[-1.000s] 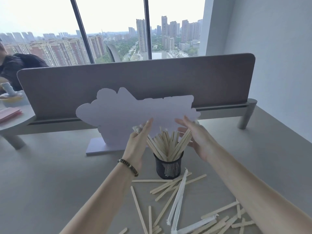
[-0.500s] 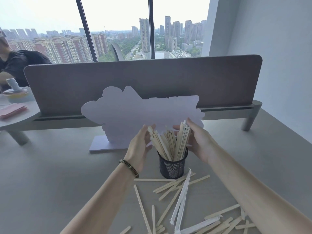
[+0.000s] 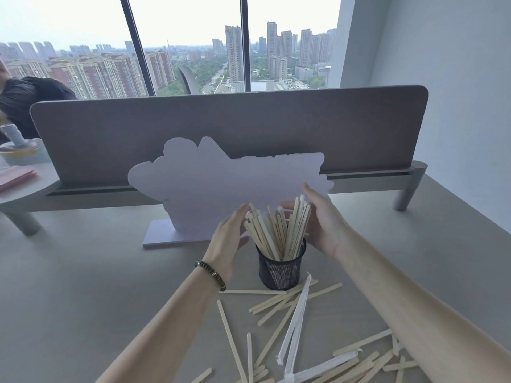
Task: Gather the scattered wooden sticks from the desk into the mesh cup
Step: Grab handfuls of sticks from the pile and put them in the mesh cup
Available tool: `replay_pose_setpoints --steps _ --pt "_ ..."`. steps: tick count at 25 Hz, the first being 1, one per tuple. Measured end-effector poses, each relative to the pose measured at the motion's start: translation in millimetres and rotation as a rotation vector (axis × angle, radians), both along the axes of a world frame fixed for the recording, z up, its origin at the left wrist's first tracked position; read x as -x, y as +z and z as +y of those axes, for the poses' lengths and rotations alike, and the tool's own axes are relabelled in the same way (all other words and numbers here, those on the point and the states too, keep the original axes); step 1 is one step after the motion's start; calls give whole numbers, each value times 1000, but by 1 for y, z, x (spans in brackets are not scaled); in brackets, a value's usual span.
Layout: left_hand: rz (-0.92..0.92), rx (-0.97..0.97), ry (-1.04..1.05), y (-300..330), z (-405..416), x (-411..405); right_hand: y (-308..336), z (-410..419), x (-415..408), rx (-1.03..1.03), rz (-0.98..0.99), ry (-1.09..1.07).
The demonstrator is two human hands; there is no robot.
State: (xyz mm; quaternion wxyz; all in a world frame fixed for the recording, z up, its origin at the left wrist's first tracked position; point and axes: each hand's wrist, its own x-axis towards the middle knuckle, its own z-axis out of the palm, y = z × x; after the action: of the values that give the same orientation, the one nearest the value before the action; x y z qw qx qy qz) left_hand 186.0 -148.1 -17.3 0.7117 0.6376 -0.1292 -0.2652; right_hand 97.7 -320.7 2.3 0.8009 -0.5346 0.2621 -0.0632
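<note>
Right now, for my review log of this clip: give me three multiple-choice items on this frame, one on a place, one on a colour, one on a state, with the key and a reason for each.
1. Where does the mesh cup stand?
A. On the desk, just nearer the camera than the white cut-out board
B. On the round side table at the left
C. On top of the grey divider

2. What colour is the mesh cup?
A. White
B. Black
C. Red

3. How are the hands placed?
A. Both flat on the desk
B. One each side of the sticks in the cup, cupping them
C. Lifting the cup off the desk

Key: 1 A, the cup's base sits on the desk before the board. 2 B, its mesh is dark black. 3 B, the left hand and right hand flank the bundle while loose sticks lie behind.
</note>
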Motion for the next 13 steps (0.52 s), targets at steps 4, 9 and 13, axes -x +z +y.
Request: replay_pose_setpoints --steps 4,9,13 --pt "17 18 -7 5 -4 -3 -8 -1 -2 75 21 10" --pt "10 -15 -34 8 -9 -4 -10 -3 -3 109 24 13" --pt "15 -41 -64 7 -13 -1 -8 -4 -8 100 12 26"
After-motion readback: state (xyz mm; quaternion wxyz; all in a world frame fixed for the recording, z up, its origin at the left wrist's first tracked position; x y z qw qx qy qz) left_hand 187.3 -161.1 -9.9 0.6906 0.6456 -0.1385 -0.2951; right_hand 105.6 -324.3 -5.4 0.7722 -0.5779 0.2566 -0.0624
